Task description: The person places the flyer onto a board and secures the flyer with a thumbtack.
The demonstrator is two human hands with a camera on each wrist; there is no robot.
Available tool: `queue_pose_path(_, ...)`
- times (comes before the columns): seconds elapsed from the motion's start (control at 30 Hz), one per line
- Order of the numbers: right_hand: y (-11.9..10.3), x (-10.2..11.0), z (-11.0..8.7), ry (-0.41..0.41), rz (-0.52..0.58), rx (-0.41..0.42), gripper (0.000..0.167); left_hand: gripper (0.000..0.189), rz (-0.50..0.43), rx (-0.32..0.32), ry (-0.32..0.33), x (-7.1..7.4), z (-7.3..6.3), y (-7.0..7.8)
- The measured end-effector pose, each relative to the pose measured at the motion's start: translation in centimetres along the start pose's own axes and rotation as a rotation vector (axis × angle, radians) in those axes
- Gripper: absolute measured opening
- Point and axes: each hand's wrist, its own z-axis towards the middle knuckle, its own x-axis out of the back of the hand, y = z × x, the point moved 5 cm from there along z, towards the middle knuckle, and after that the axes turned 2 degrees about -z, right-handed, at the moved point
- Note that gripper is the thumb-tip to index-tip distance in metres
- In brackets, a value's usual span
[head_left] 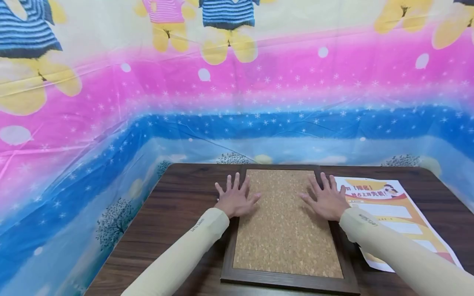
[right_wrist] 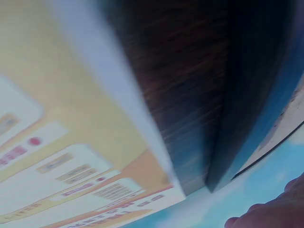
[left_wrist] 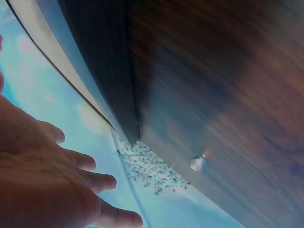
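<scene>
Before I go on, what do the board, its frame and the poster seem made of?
Board: likely cork, matte, by its tan, speckled grain. Frame: perhaps wood or plastic, smooth, by its even dark brown. Poster: probably paper, by the thin sheet and print; finish unclear.

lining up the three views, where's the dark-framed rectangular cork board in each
Head: dark-framed rectangular cork board, lower centre.
Left wrist: its dark frame side, upper, left of centre.
Right wrist: its opposite frame side, upper, right of centre.
Shared landmark: dark-brown wood-grain table.

Long cream sleeves (head_left: 181,257), left and right — close-fitting, plain but for small dark lettering (head_left: 197,225) near each cuff (head_left: 220,221).
</scene>
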Motion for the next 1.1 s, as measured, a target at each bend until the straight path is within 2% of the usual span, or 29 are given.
queue_pose_path(0.33, 3.4, 0.8, -1.2, 0.02, -0.017, -0.015, 0.083, 0.073, -0.025, 0.019, 0.02, 1.3, 0.3, -2.9)
queue_pose_path(0.5, 5.3, 1.4, -2.5, -0.009, -0.034, -0.046, 0.084, 0.077, -0.041, 0.061, -0.017, 1.5, 0.2, -4.8)
queue_pose_path(0.67, 7.6, 1.7, -3.3, -0.025, -0.032, -0.087, 0.088, 0.076, -0.037, 0.058, -0.042, 1.6, 0.2, -6.2)
queue_pose_path(0.87, 9.8, 1.5, -3.8, -0.023, -0.037, -0.11, 0.086, 0.073, -0.028, 0.058, -0.078, 1.5, 0.0, -7.0)
queue_pose_path(1.1, 11.3, 1.8, -4.6, 0.043, -0.057, -0.126, 0.08, 0.071, -0.011, 0.033, -0.089, 1.6, -0.2, -7.6)
